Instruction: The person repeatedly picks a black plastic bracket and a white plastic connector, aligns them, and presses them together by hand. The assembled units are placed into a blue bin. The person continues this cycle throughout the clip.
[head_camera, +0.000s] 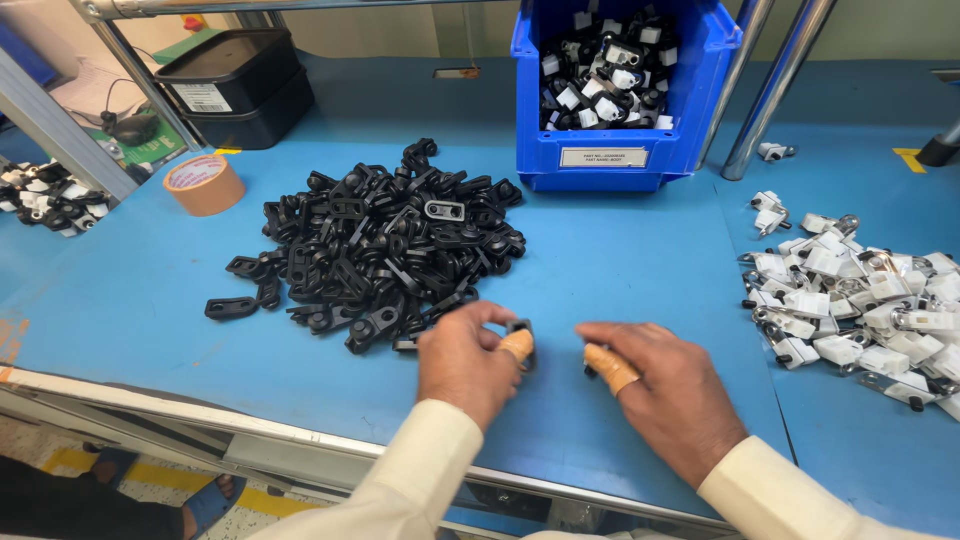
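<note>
**Small black part in the left hand**

The black pile (375, 250) lies at 11 o'clock from the left hand (465, 360), which grasps a black part (522, 335). Right hand (655, 385), at 3 o'clock, nearly touching; its grip I cannot tell.

Bright, even overhead light — soft shadows, sharp focus, wide-angle bending at edges.

Bracket pile (385, 245) at table (620, 270) centre; bin (620, 90) far right of it; latch pile (860, 305) at right edge; tape roll (203, 184) left, boxes (235, 85) behind; hands (470, 360) near, before the brackets.
</note>
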